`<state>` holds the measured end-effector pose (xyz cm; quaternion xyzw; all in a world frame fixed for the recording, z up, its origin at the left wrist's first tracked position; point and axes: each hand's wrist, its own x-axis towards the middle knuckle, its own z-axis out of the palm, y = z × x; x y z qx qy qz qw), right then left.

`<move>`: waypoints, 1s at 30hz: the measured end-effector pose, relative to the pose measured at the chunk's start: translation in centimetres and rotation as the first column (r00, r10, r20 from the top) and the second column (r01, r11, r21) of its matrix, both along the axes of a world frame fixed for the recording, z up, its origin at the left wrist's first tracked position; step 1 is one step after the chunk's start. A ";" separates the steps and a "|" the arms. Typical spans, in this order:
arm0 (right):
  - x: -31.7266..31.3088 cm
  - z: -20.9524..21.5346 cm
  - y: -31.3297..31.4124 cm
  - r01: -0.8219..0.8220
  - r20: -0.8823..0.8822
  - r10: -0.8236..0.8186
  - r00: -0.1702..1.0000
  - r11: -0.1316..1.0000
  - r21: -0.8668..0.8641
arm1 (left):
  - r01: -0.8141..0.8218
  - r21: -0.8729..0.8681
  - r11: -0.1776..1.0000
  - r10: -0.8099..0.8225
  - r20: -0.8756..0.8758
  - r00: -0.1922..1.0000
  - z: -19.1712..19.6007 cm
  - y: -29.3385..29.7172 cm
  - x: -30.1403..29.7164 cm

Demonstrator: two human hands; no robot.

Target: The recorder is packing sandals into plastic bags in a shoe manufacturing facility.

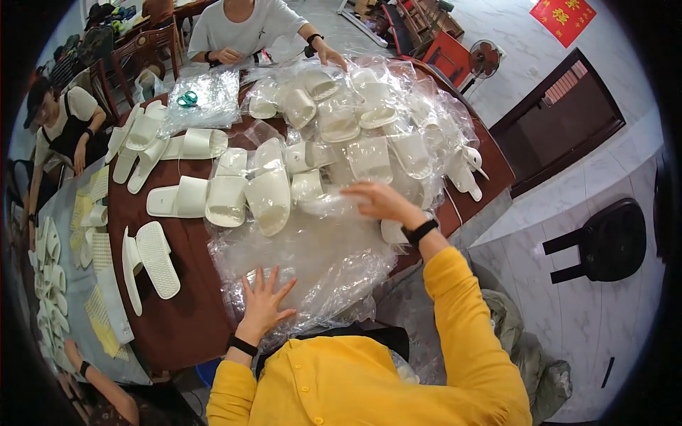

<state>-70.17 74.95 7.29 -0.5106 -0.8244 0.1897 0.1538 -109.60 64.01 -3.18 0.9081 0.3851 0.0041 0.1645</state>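
While both hands work over the plastic, the scene reads left to right like this:

Far left: loose white slippers [158,259] lie sole-up on the brown counter [181,323], apart from the bags.

Left hand [264,304]: open, fingers spread, pressed flat on a stack of clear plastic bags [312,266]; it grips nothing.

Bags: at the near counter edge, in front of the yellow-sleeved person. They look thin, light, soft and slippery; pinching one layer at an open edge should separate it better than pushing on the flat.

Right hand [380,201]: reaching palm-down over bagged slippers [369,157], fingers loosely curled; I cannot tell whether it holds anything.

Far side: another person's hand [331,55] rests on the pile.
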 end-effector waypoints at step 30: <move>-8.5 -1.8 -5.6 -0.084 0.548 0.061 0.834 0.996 0.017 | -0.099 0.005 0.995 0.098 0.052 0.994 -1.8 -0.4 -2.2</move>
